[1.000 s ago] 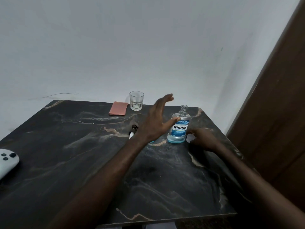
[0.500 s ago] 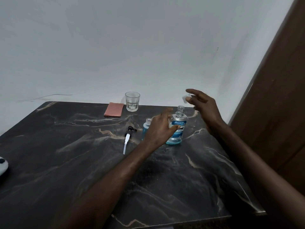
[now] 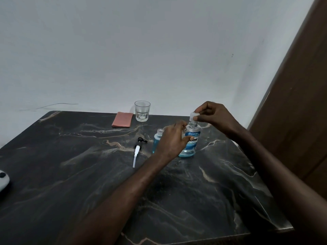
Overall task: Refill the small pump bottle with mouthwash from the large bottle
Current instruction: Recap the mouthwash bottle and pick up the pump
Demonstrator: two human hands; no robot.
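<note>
The large clear mouthwash bottle [image 3: 191,140] with a blue label stands upright on the dark marble table [image 3: 88,174], a little blue liquid at its bottom. My left hand [image 3: 172,140] wraps around its left side. My right hand [image 3: 212,115] pinches a clear cap [image 3: 193,116] right at the bottle's open neck. The small bottle [image 3: 157,140], uncapped and holding blue liquid, stands just left of my left hand, partly hidden by it. Its pump head [image 3: 137,150], black top with white tube, lies flat on the table further left.
An empty drinking glass [image 3: 142,110] and a folded pink cloth [image 3: 122,119] sit at the table's far edge by the white wall. A white controller [image 3: 3,180] lies at the left edge. A brown wooden door [image 3: 299,121] stands to the right.
My right hand lifted the cap from the table and brought it down to the large bottle's neck. My left hand closed around the bottle's body.
</note>
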